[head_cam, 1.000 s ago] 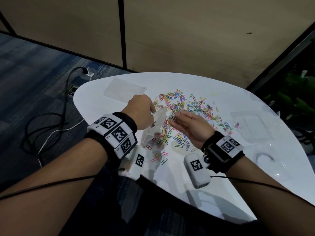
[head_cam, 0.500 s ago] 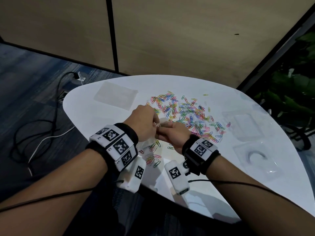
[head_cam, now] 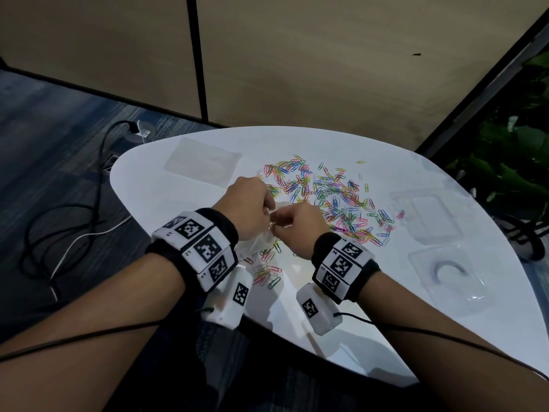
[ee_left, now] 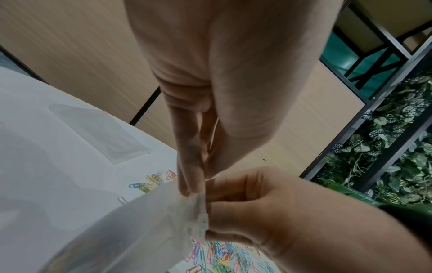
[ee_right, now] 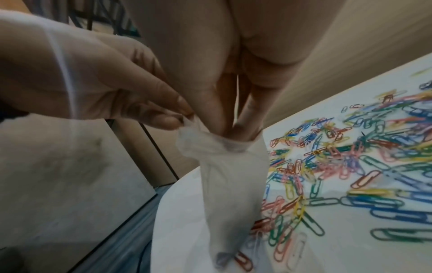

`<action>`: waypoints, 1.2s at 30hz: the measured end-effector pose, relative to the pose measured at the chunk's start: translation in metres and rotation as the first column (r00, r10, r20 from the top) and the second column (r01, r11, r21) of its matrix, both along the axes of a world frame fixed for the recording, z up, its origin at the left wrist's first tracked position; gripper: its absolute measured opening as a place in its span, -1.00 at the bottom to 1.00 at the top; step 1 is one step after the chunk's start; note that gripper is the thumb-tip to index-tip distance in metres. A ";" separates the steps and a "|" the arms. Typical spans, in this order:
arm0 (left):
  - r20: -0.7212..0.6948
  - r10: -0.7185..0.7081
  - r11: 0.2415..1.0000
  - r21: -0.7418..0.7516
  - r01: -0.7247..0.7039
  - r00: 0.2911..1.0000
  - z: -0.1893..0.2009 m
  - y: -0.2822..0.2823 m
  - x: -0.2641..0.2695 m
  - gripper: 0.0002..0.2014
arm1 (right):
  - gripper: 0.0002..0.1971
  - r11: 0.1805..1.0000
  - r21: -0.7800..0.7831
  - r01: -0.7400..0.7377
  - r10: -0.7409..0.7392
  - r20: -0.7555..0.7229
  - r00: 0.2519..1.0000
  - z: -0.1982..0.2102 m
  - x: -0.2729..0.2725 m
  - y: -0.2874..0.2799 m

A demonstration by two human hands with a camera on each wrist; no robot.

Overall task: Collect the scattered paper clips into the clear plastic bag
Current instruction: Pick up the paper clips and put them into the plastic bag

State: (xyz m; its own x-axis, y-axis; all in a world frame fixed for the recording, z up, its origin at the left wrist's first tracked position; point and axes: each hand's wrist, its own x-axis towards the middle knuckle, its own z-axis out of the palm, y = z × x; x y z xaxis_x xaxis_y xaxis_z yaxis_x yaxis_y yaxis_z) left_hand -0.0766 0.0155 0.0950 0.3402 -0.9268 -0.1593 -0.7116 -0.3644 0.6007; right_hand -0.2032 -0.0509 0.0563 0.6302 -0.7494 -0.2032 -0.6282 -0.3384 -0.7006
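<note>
The right hand (head_cam: 300,226) has been brought from the pile to the mouth of the clear plastic bag (ee_right: 231,175), where half a second ago it was only arriving; from this it is judged that a small load of clips is being put in now. In the right wrist view its fingertips (ee_right: 236,129) are seen pushed into the bunched opening, with the fingers held together and curled; whether clips are still pinched between them cannot be told. The left hand (head_cam: 246,209) is closed on the rim of the bag, which is pinched between thumb and fingers, so the mouth is kept up and the bag hangs down to the table (head_cam: 371,307). A few clips can be seen through the plastic near its bottom. Most of the paper clips (head_cam: 326,194) are still spread on the table just beyond the hands, and some lie near the bag, so the task is judged far from finished. Further out, a flat clear bag (head_cam: 202,165) and clear plastic trays (head_cam: 451,278) are lying.
</note>
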 end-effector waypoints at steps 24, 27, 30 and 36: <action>-0.025 0.168 0.986 0.013 -0.168 0.985 0.018 0.010 0.039 -0.72 | -0.33 0.977 -0.172 0.127 -0.181 -0.342 0.922 -0.102 -0.039 -0.045; -0.014 0.156 0.987 0.033 -0.155 0.988 0.016 0.010 0.040 -0.71 | -0.53 0.958 -0.278 0.069 -0.167 -0.345 0.924 -0.105 -0.031 -0.048; -0.005 0.124 0.989 0.077 -0.123 0.992 0.013 0.009 0.038 -0.69 | -0.69 0.918 -0.388 -0.081 -0.085 -0.393 0.916 -0.107 -0.032 -0.048; 0.000 0.081 0.987 0.140 -0.080 0.997 0.010 0.007 0.029 -0.68 | -0.87 0.949 -0.314 -0.008 -0.115 -0.372 0.921 -0.088 -0.045 -0.060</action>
